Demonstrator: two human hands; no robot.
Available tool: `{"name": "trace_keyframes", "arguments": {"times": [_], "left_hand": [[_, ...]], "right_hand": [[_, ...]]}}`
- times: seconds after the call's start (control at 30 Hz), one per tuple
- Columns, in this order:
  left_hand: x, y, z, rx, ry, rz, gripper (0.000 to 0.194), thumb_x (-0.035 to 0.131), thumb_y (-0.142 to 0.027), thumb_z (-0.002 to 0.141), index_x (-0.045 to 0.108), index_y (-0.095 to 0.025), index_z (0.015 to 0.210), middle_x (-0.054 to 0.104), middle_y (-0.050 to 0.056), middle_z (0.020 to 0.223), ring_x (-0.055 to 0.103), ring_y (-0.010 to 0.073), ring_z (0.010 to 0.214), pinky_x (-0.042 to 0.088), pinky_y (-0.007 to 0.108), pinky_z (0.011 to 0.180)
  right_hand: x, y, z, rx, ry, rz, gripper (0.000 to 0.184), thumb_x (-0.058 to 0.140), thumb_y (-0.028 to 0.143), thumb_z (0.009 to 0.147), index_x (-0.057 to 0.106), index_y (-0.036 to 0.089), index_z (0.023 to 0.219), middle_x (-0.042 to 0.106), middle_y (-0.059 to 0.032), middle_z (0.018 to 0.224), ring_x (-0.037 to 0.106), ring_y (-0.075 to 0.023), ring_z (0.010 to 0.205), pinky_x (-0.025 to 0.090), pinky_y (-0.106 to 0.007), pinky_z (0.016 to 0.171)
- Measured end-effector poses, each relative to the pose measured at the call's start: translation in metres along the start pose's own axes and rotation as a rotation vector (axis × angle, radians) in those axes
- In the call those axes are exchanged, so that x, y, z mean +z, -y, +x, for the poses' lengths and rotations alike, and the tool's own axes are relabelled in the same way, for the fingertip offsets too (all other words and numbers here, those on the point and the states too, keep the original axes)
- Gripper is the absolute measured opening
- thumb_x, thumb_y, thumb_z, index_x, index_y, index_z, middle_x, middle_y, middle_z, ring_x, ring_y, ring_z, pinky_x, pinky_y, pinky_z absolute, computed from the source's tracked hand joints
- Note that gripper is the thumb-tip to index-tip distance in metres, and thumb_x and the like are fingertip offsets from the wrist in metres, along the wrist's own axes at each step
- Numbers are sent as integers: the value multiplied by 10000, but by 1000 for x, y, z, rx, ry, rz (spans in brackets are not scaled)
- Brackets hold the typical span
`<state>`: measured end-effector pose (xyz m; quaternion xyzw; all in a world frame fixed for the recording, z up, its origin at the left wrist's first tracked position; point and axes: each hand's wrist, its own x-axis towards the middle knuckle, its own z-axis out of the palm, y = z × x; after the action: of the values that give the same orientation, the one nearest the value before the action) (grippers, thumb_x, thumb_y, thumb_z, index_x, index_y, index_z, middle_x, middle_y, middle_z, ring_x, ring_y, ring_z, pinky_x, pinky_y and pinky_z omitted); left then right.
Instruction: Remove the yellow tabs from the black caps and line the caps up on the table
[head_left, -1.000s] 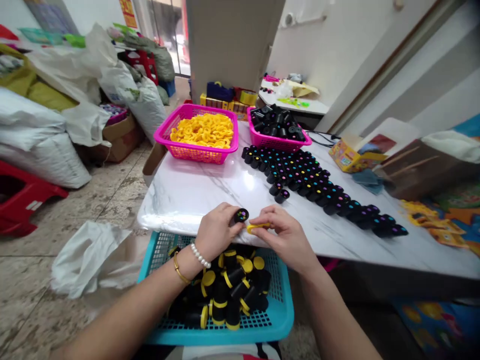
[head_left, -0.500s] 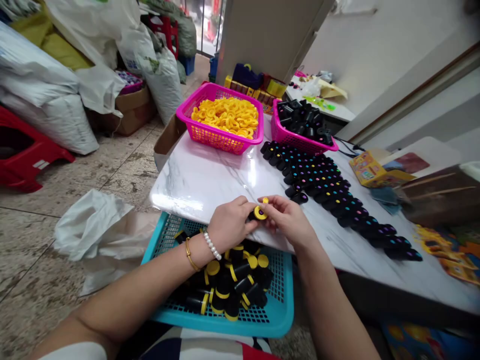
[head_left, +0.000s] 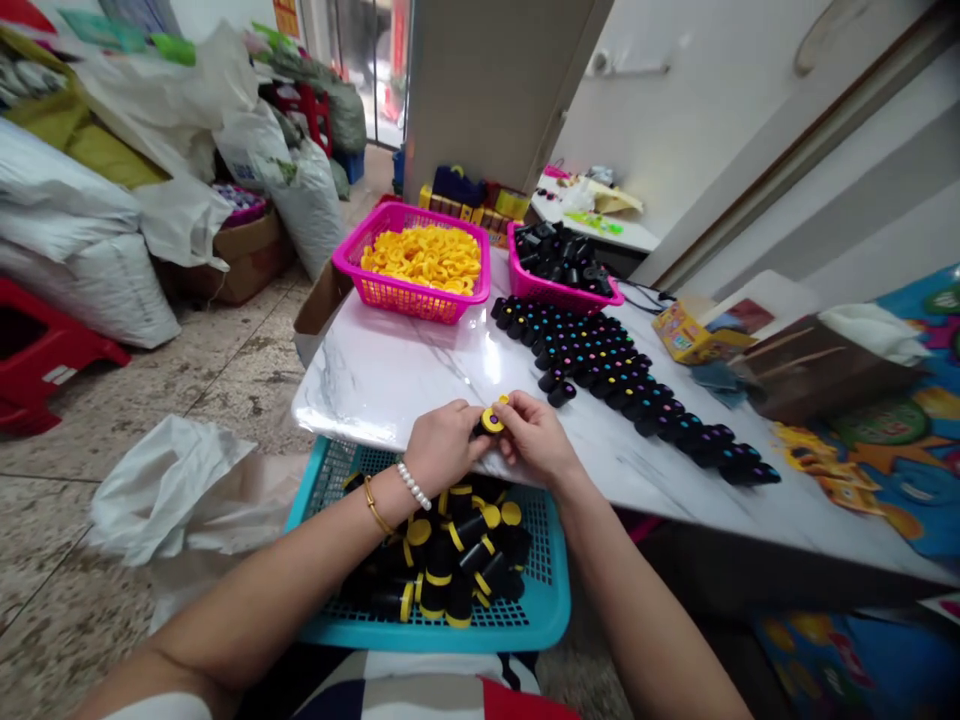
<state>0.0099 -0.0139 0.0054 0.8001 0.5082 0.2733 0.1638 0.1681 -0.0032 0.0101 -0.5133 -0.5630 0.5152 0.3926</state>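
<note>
Tabletop lies open ahead-left; black cylinders, seemingly packed tight, block the right.

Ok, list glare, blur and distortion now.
Head view: glare whitens a patch of tabletop, and the doorway is partly washed out; head view: the yellow ring by the right hand lacks fine detail; head view: the red stool, left, looks stretched.

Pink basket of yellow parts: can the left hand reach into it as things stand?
Probably not immediately: the left hand holds a black cylinder. Otherwise, the pink basket looks reachable across the white tabletop, its top open.
</note>
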Motion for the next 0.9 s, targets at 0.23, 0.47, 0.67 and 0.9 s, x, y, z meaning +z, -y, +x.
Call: {"name": "trace_keyframes", "arguments": {"times": [0.23, 0.47, 0.67, 0.9], "left_hand": [[-16, 3, 15, -110, 292, -502, 300, 438, -405, 867, 603, -177, 765, 623, 9, 603, 540, 124, 460, 383, 220, 456], [-8, 0, 27, -426, 424, -934, 243, 451, -374, 908, 501, -182, 767, 595, -8, 501, 543, 113, 386, 409, 196, 383], [-7, 0, 25, -502, 425, -1026, 278, 545, -461, 842, 522, -190, 780, 603, -8, 481, 597, 157, 411, 476, 250, 420], [-5, 1, 23, -508, 449, -936, 310, 441, -435, 874, 525, -188, 706, 593, 5, 475, 620, 184, 448, 503, 295, 476]], "right_hand": [[2, 0, -2, -47, -41, -71, 305, 546, 502, 827, 478, 217, 743, 453, 95, 395, 369, -72, 279, 262, -167, 286], [5, -2, -5, -27, -74, -6, 259, 592, 463, 812, 500, 222, 806, 547, 64, 544, 522, -98, 379, 428, -198, 354], [-4, 4, 4, 112, -47, 201, 332, 600, 523, 791, 590, 192, 813, 537, 38, 587, 525, -88, 411, 459, -197, 353], [-28, 16, 16, 280, 289, 267, 340, 747, 435, 696, 659, 136, 834, 584, 14, 580, 520, -71, 443, 456, -174, 401]]}}
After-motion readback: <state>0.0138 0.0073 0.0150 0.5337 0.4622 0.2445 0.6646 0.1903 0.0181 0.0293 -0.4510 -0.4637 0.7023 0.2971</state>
